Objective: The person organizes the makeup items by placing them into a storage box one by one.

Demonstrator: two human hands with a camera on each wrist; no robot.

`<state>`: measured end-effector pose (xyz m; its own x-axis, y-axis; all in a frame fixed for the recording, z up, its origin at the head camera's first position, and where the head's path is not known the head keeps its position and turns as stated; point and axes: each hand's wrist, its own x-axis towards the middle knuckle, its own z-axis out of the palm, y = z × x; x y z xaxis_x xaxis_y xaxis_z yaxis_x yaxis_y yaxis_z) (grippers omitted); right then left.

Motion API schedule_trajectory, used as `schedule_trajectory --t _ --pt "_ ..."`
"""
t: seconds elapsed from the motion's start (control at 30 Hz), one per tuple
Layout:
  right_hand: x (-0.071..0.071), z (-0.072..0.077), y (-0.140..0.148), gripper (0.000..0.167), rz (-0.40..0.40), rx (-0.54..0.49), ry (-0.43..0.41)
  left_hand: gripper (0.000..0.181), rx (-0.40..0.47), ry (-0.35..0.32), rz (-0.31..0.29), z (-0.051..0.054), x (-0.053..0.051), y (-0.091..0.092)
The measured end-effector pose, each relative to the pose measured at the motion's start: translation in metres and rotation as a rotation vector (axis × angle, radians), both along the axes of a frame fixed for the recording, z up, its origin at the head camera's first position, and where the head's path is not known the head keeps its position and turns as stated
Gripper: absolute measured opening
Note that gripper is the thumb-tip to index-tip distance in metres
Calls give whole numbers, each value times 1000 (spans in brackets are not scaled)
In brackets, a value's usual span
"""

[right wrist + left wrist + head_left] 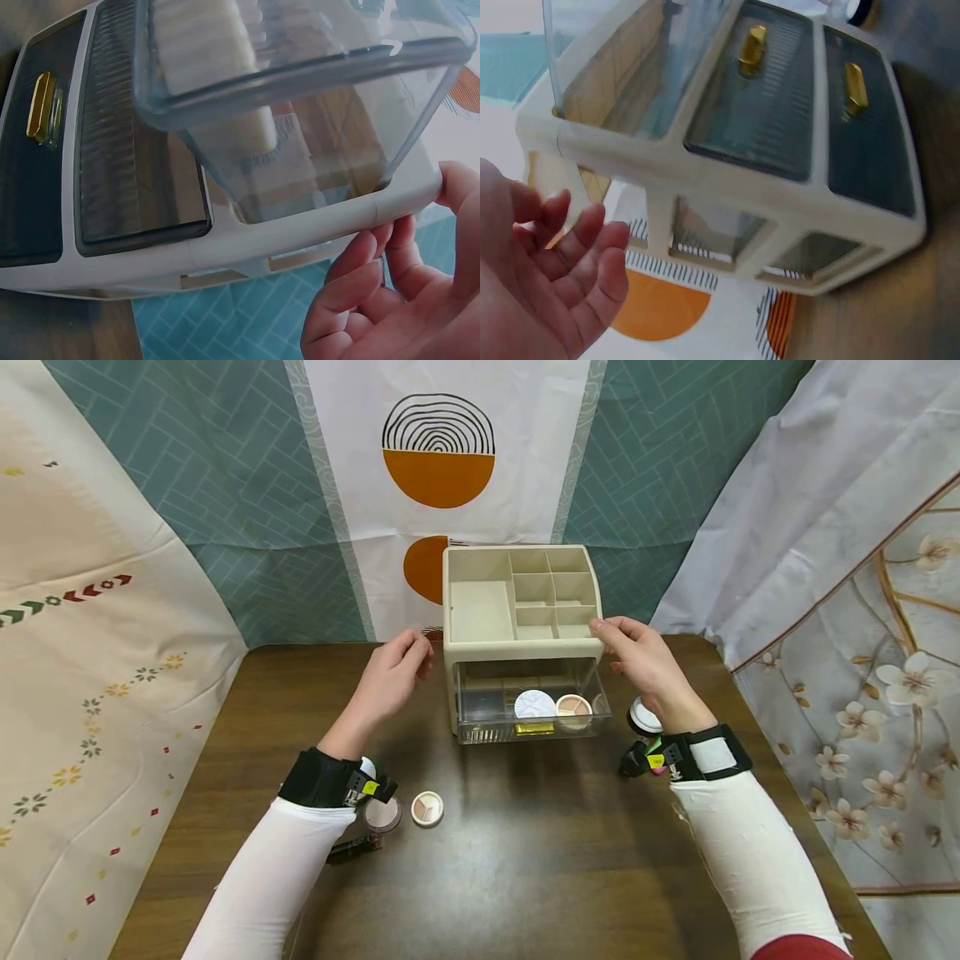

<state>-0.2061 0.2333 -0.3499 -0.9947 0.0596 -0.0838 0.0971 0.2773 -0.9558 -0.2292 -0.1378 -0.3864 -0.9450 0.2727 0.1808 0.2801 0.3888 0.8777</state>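
Observation:
A cream organizer [480, 650] stands at the back of the table, its clear top drawer [495, 731] pulled out. In that drawer lie a white round case [534, 703] and a three-colour palette [573, 706]. My right hand [648, 668] pinches the organizer's front right corner, thumb on top; the right wrist view shows the fingers [356, 262] curled under the edge. Beside the left side is my left hand [392, 675], fingers loosely bent and holding nothing. Two lower drawers with gold handles [855, 86] are closed in the left wrist view.
A small palette [427, 808], a round compact [382, 815] and a dark tube [352, 849] lie at front left, partly near my left wrist. By my right wrist are a white-topped jar [645, 717] and a black item [634, 759]. Patterned cloths [300, 585] hang behind and beside the table.

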Motion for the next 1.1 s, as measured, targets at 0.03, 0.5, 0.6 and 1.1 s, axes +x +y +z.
schedule_trajectory --t 0.03,0.5,0.6,1.1 --pt "0 -1 0 47 -2 -4 1 33 -27 -4 0 -3 3 -3" --pt "3 -1 4 37 -4 -49 20 12 -536 97 -298 -35 41 -19" --pt "3 0 5 37 -7 -59 25 17 -609 148 -398 -46 50 -19" --pt "0 -6 1 37 -7 -54 1 57 -710 161 -565 -89 86 -27"
